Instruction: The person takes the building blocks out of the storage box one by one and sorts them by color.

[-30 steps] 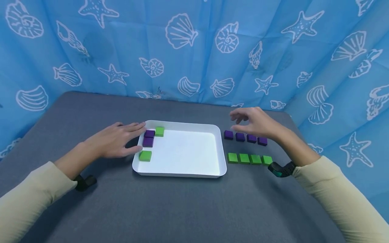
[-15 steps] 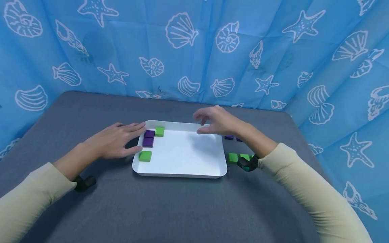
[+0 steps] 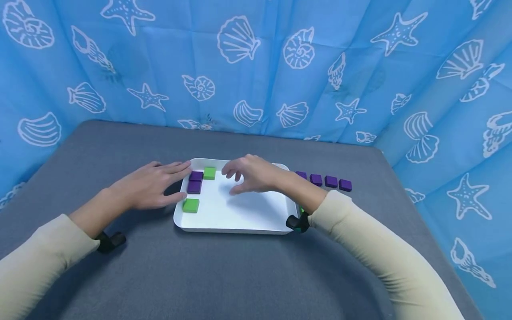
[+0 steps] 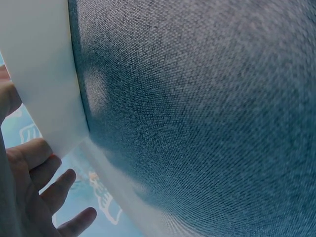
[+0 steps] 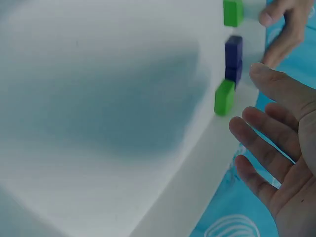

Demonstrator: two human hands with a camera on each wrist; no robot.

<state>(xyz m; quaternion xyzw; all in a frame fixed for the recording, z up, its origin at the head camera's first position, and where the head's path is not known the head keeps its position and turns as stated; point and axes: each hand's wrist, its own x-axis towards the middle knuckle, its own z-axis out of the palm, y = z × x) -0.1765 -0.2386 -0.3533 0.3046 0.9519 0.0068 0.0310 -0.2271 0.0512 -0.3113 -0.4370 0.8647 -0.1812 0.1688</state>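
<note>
My left hand [image 3: 154,184] rests at the left rim of a white tray [image 3: 240,220], its fingers and thumb spread along that side. The left wrist view has its fingertips against the tray's outer wall [image 4: 47,74]. Over the tray's middle hovers my right hand [image 3: 256,175], fingers bent loosely, thumb apart. In the right wrist view nothing lies between thumb and fingers. Along the tray's left side sit two purple blocks [image 3: 194,186], side by side. One green block [image 3: 210,173] lies by the far corner, another green block [image 3: 191,205] toward the near corner.
Right of the tray, a row of purple blocks [image 3: 330,181] lies on the grey table [image 3: 240,275]. The right forearm and wrist strap cover nearly all of the green row in front of it. A blue shell-print curtain [image 3: 256,80] hangs behind the table.
From above the purple row, my right hand has swung left over the tray and lowered toward its middle, holding nothing. My left hand stays at the rim. The tray's blocks are unmoved.
</note>
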